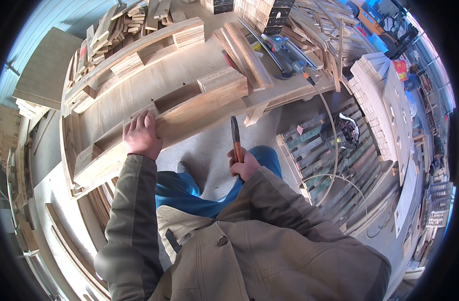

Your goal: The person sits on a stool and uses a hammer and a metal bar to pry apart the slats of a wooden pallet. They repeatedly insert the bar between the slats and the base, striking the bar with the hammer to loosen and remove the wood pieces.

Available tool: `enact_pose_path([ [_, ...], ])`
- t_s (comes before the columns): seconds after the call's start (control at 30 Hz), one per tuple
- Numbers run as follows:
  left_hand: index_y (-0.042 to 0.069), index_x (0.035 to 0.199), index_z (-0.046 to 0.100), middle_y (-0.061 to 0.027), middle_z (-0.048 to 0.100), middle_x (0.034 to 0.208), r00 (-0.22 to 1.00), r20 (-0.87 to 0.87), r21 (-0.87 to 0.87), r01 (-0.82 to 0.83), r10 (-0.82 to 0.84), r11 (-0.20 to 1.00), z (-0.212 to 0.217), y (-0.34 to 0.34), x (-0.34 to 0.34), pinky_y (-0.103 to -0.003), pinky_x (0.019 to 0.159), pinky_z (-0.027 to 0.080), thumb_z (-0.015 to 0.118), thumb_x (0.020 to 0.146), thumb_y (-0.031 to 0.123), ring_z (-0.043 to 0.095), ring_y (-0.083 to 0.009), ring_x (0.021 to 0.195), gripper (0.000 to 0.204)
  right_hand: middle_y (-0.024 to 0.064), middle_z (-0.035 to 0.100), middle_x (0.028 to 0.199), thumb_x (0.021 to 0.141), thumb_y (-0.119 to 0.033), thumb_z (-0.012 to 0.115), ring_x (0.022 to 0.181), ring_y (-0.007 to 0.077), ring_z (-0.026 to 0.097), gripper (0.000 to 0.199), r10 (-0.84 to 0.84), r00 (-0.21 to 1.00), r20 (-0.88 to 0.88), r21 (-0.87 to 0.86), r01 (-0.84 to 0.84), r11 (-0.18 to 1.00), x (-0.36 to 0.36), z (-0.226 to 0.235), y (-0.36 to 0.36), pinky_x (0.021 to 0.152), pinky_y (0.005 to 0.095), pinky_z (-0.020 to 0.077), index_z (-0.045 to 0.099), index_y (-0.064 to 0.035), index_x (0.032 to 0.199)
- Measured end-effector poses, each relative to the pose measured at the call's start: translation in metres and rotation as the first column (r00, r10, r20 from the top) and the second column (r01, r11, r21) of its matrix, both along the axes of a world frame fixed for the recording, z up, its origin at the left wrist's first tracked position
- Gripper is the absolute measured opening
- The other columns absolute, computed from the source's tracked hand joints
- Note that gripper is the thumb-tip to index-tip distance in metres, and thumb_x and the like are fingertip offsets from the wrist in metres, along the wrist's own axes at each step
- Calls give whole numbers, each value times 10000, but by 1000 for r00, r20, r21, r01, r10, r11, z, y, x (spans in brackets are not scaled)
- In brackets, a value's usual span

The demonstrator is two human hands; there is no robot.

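Observation:
My left hand (141, 135) is closed over the near wooden frame (199, 108), its fingers curled over a block set between the two long boards. This frame lies along the front edge of the wooden workbench (161, 83). My right hand (245, 164) grips a hammer (235, 134) by its brown wooden handle. The dark hammer head points up and away from me, apart from the frame and just beyond the bench edge. A second frame of the same build (134, 47) lies farther back on the bench, with blocks between its boards.
Loose boards (244, 55) and an air nail gun (284, 47) lie at the bench's right end. Its hose (334, 135) hangs down over a slatted pallet (319, 155). Scrap wood (124, 25) is heaped at the back left. Stacked timber (372, 100) stands on the right.

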State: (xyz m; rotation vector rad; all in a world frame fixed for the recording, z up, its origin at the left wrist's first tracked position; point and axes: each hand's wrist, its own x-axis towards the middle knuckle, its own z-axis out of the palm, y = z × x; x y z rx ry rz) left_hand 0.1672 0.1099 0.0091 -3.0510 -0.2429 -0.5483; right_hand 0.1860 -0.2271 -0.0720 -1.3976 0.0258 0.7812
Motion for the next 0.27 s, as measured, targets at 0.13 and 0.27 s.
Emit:
enact_pose_path([
  [0.13,117,1296,591,-85,642,1395,999,29,1,26,-26,1000,-1,-19,3,-470,1087,470,777,702,138,611,-302,1301,622,67,596,793,818,-25,647,648,162,594,365,53,998,45,-65,-50,997,-1,-5,-9,609,308,478,546,-1,1168],
  [0.27,128,1317,587,-90,632,1420,999,37,-18,39,-38,999,-1,-30,3,-472,1105,457,827,677,160,597,-304,1328,684,71,612,791,838,-47,654,666,174,614,359,80,996,35,-95,-76,993,-2,1,-16,626,314,483,541,-10,1177],
])
